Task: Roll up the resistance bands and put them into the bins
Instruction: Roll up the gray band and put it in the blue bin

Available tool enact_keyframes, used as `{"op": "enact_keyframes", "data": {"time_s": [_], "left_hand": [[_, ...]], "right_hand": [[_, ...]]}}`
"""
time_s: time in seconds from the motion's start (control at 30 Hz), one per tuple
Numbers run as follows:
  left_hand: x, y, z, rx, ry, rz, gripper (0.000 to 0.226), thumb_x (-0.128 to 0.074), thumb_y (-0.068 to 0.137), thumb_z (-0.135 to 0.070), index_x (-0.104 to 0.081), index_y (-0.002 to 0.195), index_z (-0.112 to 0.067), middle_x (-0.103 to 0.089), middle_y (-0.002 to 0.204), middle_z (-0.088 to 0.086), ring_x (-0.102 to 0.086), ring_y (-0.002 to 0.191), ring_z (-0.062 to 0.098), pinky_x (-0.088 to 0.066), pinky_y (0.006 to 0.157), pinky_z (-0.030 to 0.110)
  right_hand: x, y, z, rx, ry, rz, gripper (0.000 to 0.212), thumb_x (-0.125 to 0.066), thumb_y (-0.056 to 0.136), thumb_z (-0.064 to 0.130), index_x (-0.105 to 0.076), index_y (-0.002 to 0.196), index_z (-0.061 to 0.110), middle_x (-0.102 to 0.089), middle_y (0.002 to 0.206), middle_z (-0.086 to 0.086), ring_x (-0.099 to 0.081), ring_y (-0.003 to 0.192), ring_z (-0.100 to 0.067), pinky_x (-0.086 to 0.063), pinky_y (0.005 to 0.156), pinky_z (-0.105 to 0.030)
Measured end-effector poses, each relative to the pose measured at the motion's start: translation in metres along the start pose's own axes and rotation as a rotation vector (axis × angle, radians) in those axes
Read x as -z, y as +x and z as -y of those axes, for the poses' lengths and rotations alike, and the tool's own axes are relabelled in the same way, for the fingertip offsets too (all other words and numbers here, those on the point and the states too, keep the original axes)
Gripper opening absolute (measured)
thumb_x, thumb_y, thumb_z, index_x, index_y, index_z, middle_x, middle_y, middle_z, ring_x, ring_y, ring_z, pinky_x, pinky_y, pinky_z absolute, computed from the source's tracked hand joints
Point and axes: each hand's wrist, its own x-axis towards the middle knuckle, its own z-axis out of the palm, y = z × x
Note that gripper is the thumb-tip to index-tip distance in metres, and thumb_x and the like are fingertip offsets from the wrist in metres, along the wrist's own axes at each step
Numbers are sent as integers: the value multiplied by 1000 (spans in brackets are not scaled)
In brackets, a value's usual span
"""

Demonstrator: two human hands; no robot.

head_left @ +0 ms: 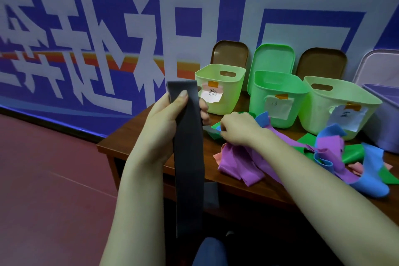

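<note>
In the head view, a dark grey band (188, 168) is clamped near its top end between the thumb and curled fingers of the left hand (164, 127). Its long axis runs vertically, and it hangs past the table (138, 131) edge. The right hand (239, 129) is laid, fingers curled, on the pile of coloured bands (323, 151); its grip cannot be told. Paper labels (210, 95) are taped on three green bins (259, 103), with the handwriting illegible.
</note>
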Motion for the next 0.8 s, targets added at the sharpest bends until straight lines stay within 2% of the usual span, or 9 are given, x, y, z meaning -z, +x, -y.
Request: {"op": "enact_keyframes", "data": {"time_s": [0.07,0.2,0.27,0.37,0.47,0.6,0.67,0.73,0.8], "left_hand": [[2,0,0,18,38,-1,26,-42,100,-22,-57,110,-4,-68,81,5,-67,72,16,-55,61,24],[-2,4,5,51,57,-61,32,-43,100,-26,-57,121,-7,-70,90,15,-69,74,21,-56,66,30],[-10,6,9,48,81,-74,29,-42,100,-27,-55,122,-13,-72,94,16,-71,75,22,-57,67,30],[-27,9,14,6,64,-44,25,-39,101,-23,-54,119,-15,-73,87,10,-71,70,18,-58,63,25],[-45,13,14,-49,91,-11,28,-36,102,-19,-49,126,-12,-69,95,5,-71,69,12,-55,56,20],[-58,20,13,-84,86,-126,18,-37,102,-20,-52,113,-17,-69,80,-4,-68,58,10,-56,55,20],[-63,25,14,-121,151,-163,18,-37,102,-22,-53,111,-20,-70,93,2,-71,74,16,-59,68,26],[-68,28,16,-150,188,-152,24,-37,102,-23,-52,120,-16,-66,109,13,-69,89,24,-58,75,32],[-71,29,17,-146,139,-178,28,-36,102,-22,-50,123,-10,-66,107,15,-70,77,22,-58,66,28]], "right_hand": [[3,0,-3,-46,75,-106,21,-48,94,21,-67,97,10,-65,98,-13,-61,92,-34,-41,71,-34],[27,-5,-13,-73,225,-329,22,-46,98,25,-63,107,15,-66,107,-15,-60,96,-37,-44,75,-37],[45,-12,-16,15,249,-420,22,-46,97,25,-63,110,19,-67,110,-12,-59,99,-36,-45,77,-38],[71,-32,-16,189,223,-466,24,-50,96,29,-66,113,25,-69,108,-8,-60,99,-35,-48,77,-40],[90,-50,-20,232,223,-549,19,-58,92,29,-69,105,22,-72,97,-5,-62,92,-30,-44,70,-33],[100,-67,-38,239,453,-473,14,-71,82,25,-69,91,15,-72,80,-1,-65,76,-16,-51,71,-34],[97,-74,-48,263,516,-420,19,-75,79,21,-70,94,11,-71,84,-3,-61,75,-9,-48,70,-21],[94,-81,-57,272,508,-408,27,-77,77,19,-69,102,12,-70,93,-1,-58,81,-6,-43,71,-13],[91,-89,-65,252,493,-425,35,-76,77,12,-67,111,16,-67,103,5,-58,90,-6,-42,78,-10]]}}
